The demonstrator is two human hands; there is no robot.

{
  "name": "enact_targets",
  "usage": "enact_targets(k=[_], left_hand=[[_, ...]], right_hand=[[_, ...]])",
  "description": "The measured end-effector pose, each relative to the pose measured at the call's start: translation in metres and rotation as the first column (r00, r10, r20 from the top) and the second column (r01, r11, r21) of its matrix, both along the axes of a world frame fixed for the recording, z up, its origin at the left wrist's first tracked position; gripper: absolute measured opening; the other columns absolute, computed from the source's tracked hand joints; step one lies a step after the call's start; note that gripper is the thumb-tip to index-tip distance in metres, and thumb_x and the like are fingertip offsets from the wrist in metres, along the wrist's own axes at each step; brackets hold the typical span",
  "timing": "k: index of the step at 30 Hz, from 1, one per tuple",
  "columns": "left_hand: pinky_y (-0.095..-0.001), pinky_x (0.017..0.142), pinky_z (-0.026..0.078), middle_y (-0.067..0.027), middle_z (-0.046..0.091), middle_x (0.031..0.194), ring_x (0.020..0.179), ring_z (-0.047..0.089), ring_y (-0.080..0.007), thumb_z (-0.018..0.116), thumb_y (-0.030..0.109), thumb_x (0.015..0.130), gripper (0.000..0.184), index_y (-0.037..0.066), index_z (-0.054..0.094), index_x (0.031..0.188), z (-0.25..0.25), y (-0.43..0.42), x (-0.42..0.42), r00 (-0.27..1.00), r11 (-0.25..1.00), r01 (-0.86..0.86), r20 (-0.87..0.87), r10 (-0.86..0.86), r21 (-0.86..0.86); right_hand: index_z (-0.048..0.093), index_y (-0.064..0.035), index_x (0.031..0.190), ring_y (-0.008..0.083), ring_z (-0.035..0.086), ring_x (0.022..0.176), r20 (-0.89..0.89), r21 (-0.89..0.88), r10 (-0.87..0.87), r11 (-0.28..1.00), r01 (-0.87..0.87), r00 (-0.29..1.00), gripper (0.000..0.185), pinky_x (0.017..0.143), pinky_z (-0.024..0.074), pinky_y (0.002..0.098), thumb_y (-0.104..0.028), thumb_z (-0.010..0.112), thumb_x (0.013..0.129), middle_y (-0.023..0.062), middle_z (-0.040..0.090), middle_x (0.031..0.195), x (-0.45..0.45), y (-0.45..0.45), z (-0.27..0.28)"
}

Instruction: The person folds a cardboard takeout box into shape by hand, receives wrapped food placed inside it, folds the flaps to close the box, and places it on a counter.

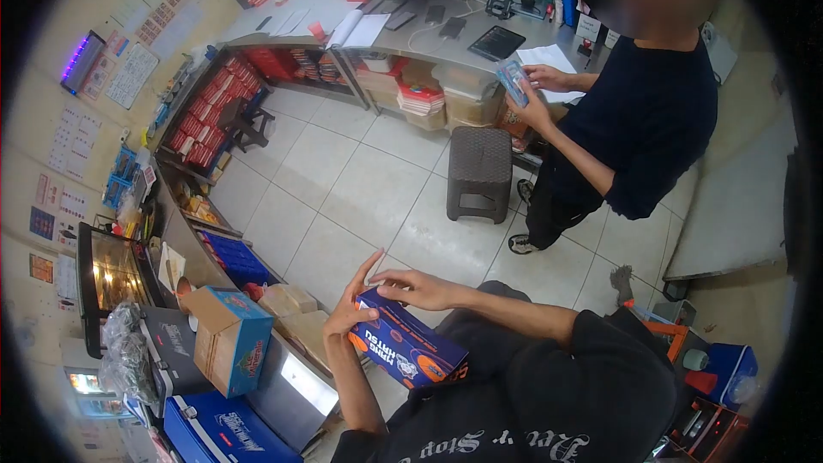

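Note:
A purple and orange printed box (410, 341) is held against the front of my dark shirt, low in the middle of the view. My left hand (350, 304) grips its left end, with the thumb on the box and the index finger stretched out past it. Across the top edge near that same end lies my right hand (416, 288), fingers bent and touching the box, not wrapped round it. No other object shows in either hand.
A person (639, 111) stands at the right, holding a small blue pack (514, 81) beside a metal counter (454, 50). A brown stool (480, 173) is on the tiled floor. At the lower left are a cardboard box (230, 339) and blue cases (227, 433).

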State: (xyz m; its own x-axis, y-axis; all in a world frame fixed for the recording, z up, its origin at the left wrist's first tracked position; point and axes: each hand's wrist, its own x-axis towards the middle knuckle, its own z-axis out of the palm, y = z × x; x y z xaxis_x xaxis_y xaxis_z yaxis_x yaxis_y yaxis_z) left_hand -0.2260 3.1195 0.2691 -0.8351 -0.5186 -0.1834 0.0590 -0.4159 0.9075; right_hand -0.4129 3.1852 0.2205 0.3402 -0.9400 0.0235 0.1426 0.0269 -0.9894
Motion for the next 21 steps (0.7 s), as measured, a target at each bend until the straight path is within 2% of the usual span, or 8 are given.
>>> enact_targets(k=[2, 4, 7, 11, 14, 16, 20, 21], left_hand=[[-0.0317, 0.091, 0.052, -0.0166, 0.064, 0.110, 0.103, 0.065, -0.0219, 0.089, 0.025, 0.064, 0.119, 0.006, 0.016, 0.157, -0.003, -0.001, 0.001, 0.999, 1.000, 0.031, -0.024, -0.031, 0.003], [-0.0320, 0.096, 0.049, -0.0185, 0.062, 0.115, 0.110, 0.061, -0.0223, 0.089, 0.024, 0.065, 0.119, 0.006, 0.015, 0.157, -0.004, -0.002, 0.002, 0.999, 0.999, 0.048, -0.016, -0.048, 0.010], [-0.0319, 0.094, 0.050, -0.0181, 0.062, 0.115, 0.106, 0.063, -0.0229, 0.089, 0.024, 0.064, 0.119, 0.006, 0.016, 0.157, -0.001, 0.002, -0.002, 1.000, 1.000, 0.014, -0.014, -0.014, 0.006], [-0.0313, 0.092, 0.051, -0.0170, 0.062, 0.117, 0.103, 0.064, -0.0222, 0.089, 0.025, 0.064, 0.119, 0.006, 0.017, 0.157, 0.008, 0.003, -0.004, 0.999, 0.999, 0.033, 0.009, -0.033, 0.032], [-0.0305, 0.090, 0.052, -0.0157, 0.062, 0.118, 0.101, 0.065, -0.0209, 0.089, 0.027, 0.064, 0.118, 0.005, 0.019, 0.156, 0.002, -0.001, -0.002, 0.998, 0.998, 0.057, 0.036, -0.058, 0.010], [-0.0292, 0.090, 0.051, -0.0141, 0.062, 0.118, 0.102, 0.064, -0.0187, 0.089, 0.029, 0.063, 0.117, 0.005, 0.022, 0.156, 0.009, 0.001, -0.006, 0.998, 0.999, 0.050, 0.033, -0.050, -0.015], [-0.0277, 0.090, 0.050, -0.0133, 0.063, 0.117, 0.102, 0.064, -0.0176, 0.090, 0.029, 0.063, 0.117, 0.005, 0.023, 0.155, 0.007, 0.000, -0.007, 0.999, 0.998, 0.042, 0.033, -0.040, -0.049], [-0.0276, 0.090, 0.050, -0.0129, 0.063, 0.116, 0.102, 0.064, -0.0173, 0.090, 0.029, 0.063, 0.117, 0.005, 0.023, 0.155, 0.004, 0.000, -0.006, 0.999, 0.999, 0.026, 0.032, -0.024, -0.044]], right_hand=[[0.054, -0.0041, 0.132, 0.0180, 0.062, 0.096, -0.003, -0.057, -0.005, 0.998, 0.005, 1.000, 0.055, 0.079, 0.0502, 0.0336, -0.049, 0.053, 0.100, 0.0104, 0.065, 0.104, 0.008, -0.001, -0.006], [0.058, -0.0047, 0.128, 0.0150, 0.059, 0.094, 0.115, 0.078, 0.020, 0.996, -0.029, 0.993, 0.051, 0.078, 0.0494, 0.0307, -0.048, 0.051, 0.101, 0.0069, 0.063, 0.105, 0.009, 0.000, -0.002], [0.059, -0.0054, 0.123, 0.0119, 0.057, 0.088, 0.200, 0.168, 0.028, 0.984, -0.062, 0.979, 0.046, 0.075, 0.0481, 0.0277, -0.046, 0.050, 0.102, 0.0044, 0.062, 0.099, 0.001, 0.002, 0.004], [0.060, -0.0047, 0.111, 0.0093, 0.055, 0.084, 0.157, 0.195, 0.044, 0.978, -0.074, 0.987, 0.041, 0.072, 0.0458, 0.0257, -0.044, 0.051, 0.103, 0.0031, 0.061, 0.091, -0.005, 0.001, 0.000], [0.058, -0.0044, 0.102, 0.0099, 0.055, 0.081, 0.193, 0.233, -0.020, 0.972, -0.026, 0.981, 0.038, 0.071, 0.0448, 0.0267, -0.042, 0.053, 0.102, 0.0027, 0.060, 0.085, 0.006, 0.000, 0.001], [0.057, -0.0044, 0.100, 0.0122, 0.056, 0.081, 0.155, 0.131, -0.141, 0.984, 0.121, 0.978, 0.039, 0.073, 0.0454, 0.0287, -0.043, 0.055, 0.100, 0.0046, 0.061, 0.086, 0.015, 0.002, 0.005], [0.056, -0.0049, 0.099, 0.0153, 0.059, 0.085, 0.043, 0.116, -0.114, 0.987, 0.109, 0.993, 0.040, 0.078, 0.0473, 0.0311, -0.045, 0.057, 0.099, 0.0062, 0.062, 0.088, 0.009, -0.003, 0.001], [0.056, -0.0064, 0.100, 0.0140, 0.059, 0.093, 0.043, 0.066, -0.090, 0.994, 0.087, 0.995, 0.033, 0.083, 0.0470, 0.0305, -0.040, 0.056, 0.101, 0.0053, 0.062, 0.096, 0.006, -0.001, 0.009]])
